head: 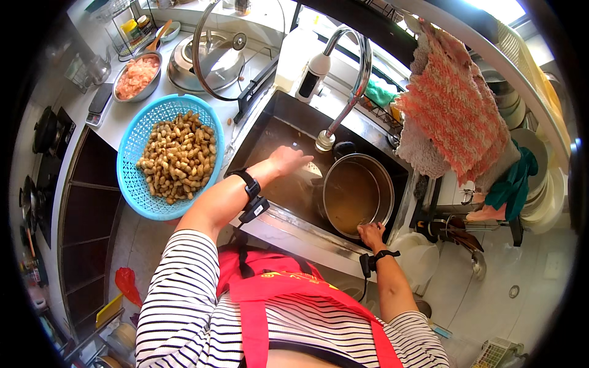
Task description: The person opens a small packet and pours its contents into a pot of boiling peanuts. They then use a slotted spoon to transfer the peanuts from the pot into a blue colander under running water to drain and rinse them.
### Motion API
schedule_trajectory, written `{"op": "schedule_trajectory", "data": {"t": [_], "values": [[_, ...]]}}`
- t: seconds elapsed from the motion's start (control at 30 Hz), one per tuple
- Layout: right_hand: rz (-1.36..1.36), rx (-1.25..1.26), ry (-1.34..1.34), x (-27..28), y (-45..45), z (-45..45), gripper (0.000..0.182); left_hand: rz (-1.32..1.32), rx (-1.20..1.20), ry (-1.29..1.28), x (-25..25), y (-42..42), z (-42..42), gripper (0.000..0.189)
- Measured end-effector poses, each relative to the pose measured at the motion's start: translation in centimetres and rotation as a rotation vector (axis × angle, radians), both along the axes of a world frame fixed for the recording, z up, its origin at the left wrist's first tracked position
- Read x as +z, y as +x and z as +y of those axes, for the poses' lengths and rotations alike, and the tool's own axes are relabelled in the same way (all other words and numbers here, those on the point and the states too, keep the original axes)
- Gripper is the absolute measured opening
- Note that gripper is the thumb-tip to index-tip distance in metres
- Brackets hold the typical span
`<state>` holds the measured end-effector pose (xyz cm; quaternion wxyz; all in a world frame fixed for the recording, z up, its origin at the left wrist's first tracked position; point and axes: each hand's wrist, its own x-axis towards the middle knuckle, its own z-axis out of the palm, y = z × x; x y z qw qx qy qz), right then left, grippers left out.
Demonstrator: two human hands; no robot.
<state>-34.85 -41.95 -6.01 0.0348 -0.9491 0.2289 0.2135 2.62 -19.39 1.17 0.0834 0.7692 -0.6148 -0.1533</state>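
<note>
My left hand [291, 159] is over the dark kitchen sink [285, 193], fingers bent together. Just beyond its fingertips shows a pale perforated piece [314, 170], perhaps a strainer; whether I hold it is unclear. With my right hand [372, 234] I grip the near rim of a stainless-steel pot [389, 184]. Cloudy brownish liquid [349, 198] fills part of this pot, which stands tilted in the sink's right side. Murky water also covers the sink bottom. A chrome faucet [361, 78] arches above, its spout near the pot's black handle [343, 149].
Left of the sink, a blue plastic colander [126, 184] holds unshelled peanuts [179, 156]. Behind it stand a metal bowl of raw minced meat [138, 77], a kitchen scale [98, 108] and a lidded pot [207, 64]. Pink cloths [455, 101] hang at right, near stacked dishes [536, 198].
</note>
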Motion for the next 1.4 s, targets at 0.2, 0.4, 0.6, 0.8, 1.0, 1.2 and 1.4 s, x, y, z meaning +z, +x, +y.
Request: {"op": "schedule_trajectory", "data": {"t": [0.2,0.4,0.6,0.8,1.0,1.2,1.4], "values": [[0.011,0.002,-0.040,-0.9,-0.2,-0.5,0.030,-0.230,-0.011,-0.113,1.7,-0.3,-0.7,0.052],[-0.033,-0.016,0.008,-0.5,-0.2,-0.3,0.034,-0.255,0.006,-0.253,0.9,-1.0,1.8,0.055],[0.018,0.006,-0.004,0.7,0.4,0.2,0.035,-0.207,0.061,-0.218,0.6,-1.3,2.8,0.057],[0.020,-0.036,0.009,-0.2,0.1,-0.2,0.034,-0.245,0.138,-0.256,0.7,-1.3,3.8,0.057],[0.014,-0.173,0.175,1.7,1.8,0.3,0.036,-0.249,0.308,-0.324,2.0,-1.9,7.1,0.055],[-0.444,-0.259,0.467,2.9,6.1,2.9,0.034,-0.194,0.484,-0.320,3.7,-2.4,10.8,0.056],[-0.572,-0.101,0.549,4.7,12.0,7.8,0.030,-0.245,0.642,-0.360,3.4,-1.6,10.6,0.066]]}}
